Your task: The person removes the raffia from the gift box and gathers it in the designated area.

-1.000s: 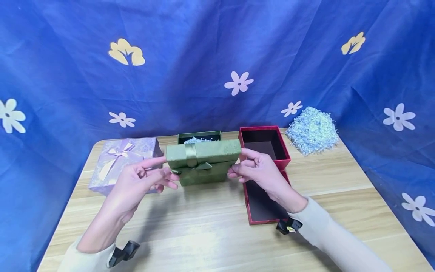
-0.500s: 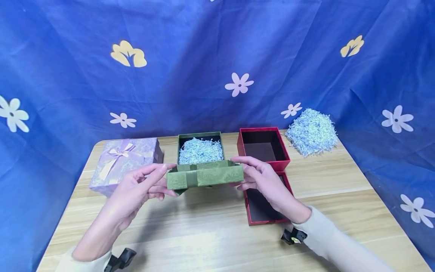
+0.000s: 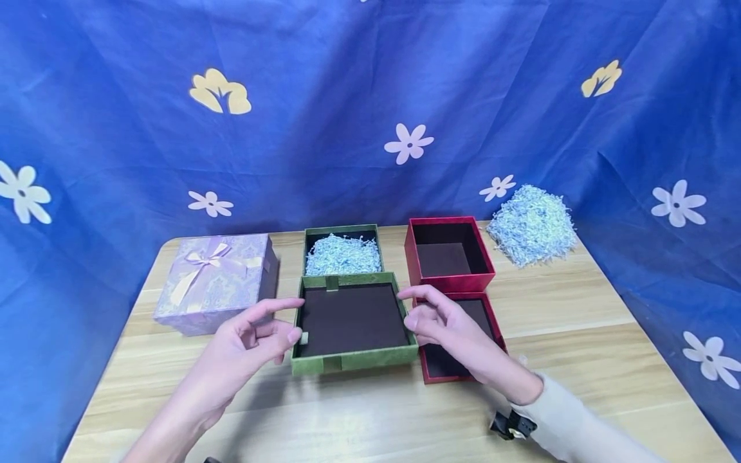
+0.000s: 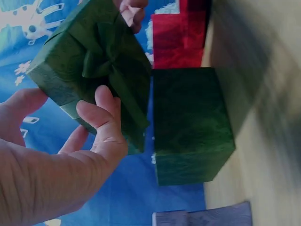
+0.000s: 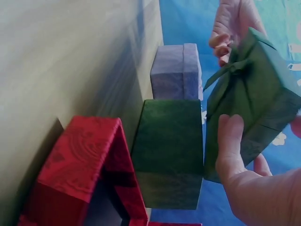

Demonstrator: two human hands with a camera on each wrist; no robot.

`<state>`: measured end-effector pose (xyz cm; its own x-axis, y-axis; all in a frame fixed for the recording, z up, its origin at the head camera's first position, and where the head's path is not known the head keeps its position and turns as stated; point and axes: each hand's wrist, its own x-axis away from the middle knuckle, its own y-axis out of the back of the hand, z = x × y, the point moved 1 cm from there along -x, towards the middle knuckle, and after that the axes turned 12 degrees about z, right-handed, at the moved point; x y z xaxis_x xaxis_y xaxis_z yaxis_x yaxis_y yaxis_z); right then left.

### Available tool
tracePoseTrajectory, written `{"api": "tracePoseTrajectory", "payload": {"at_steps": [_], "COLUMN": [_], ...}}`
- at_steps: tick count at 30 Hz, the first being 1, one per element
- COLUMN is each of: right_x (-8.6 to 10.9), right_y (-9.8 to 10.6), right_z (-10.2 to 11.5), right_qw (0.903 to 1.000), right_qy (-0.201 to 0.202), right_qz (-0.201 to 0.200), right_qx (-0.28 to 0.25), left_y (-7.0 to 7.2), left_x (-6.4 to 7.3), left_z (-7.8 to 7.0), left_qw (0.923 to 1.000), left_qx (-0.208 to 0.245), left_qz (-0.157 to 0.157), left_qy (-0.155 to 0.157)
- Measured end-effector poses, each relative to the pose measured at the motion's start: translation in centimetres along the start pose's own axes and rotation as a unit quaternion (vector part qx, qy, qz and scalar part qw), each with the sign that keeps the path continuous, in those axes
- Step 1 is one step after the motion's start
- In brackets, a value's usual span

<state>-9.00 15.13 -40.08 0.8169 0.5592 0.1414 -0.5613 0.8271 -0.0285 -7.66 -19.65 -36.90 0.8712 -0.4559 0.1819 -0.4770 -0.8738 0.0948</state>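
Note:
Between my two hands is a green gift box lid (image 3: 353, 321), inside facing up, its dark lining showing. My left hand (image 3: 243, 347) holds its left side, with index finger and thumb at the edge. On the opposite side, my right hand (image 3: 451, 331) grips the lid. The wrist views show the lid's outer face with a green ribbon bow (image 4: 106, 61), tilted above the table. Just behind it stands the open green box (image 3: 341, 229), filled with light blue shredded paper (image 3: 343, 255). The left wrist view also shows that box's green wall (image 4: 190, 110) beside the lid.
A lavender gift box (image 3: 243, 257) with a ribbon bow stands at left. An open red box (image 3: 451, 283) is at right, with a red lid (image 3: 451, 379) lying inside-up before it. A blue shredded paper pile (image 3: 531, 225) lies at the back right, before a blue curtain (image 3: 324, 128).
The green lid has come toward me and turned over, from its outer side showing to its dark inside facing up. The green box with its shredded paper has come into sight behind it.

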Motion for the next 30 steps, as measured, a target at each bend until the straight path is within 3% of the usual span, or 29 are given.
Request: {"api": "tracePoseTrajectory", "payload": {"at_steps": [3, 12, 21, 30], "right_x": [0.4, 1.0, 1.2, 0.5], "right_y": [-0.2, -0.7, -1.3, -2.6], "right_z": [-0.4, -1.9, -3.8, -5.1], "right_qw": [0.9999, 0.9984, 0.998, 0.9959], "right_qy": [-0.004, 0.012, -0.016, -0.03], "right_qz": [0.013, 0.054, 0.055, 0.036], "right_qx": [0.007, -0.009, 0.026, 0.077], "left_y": [-0.3, -1.5, -2.1, -2.0], "left_x": [0.5, 1.5, 1.5, 1.1], "left_z": [0.8, 3.4, 5.3, 6.7], "left_qw": [1.0, 0.9986, 0.9975, 0.999], "left_qx": [0.0, 0.009, 0.005, -0.024], "left_qz": [0.005, 0.027, 0.056, 0.035], "left_qy": [0.001, -0.046, -0.043, -0.014]}}
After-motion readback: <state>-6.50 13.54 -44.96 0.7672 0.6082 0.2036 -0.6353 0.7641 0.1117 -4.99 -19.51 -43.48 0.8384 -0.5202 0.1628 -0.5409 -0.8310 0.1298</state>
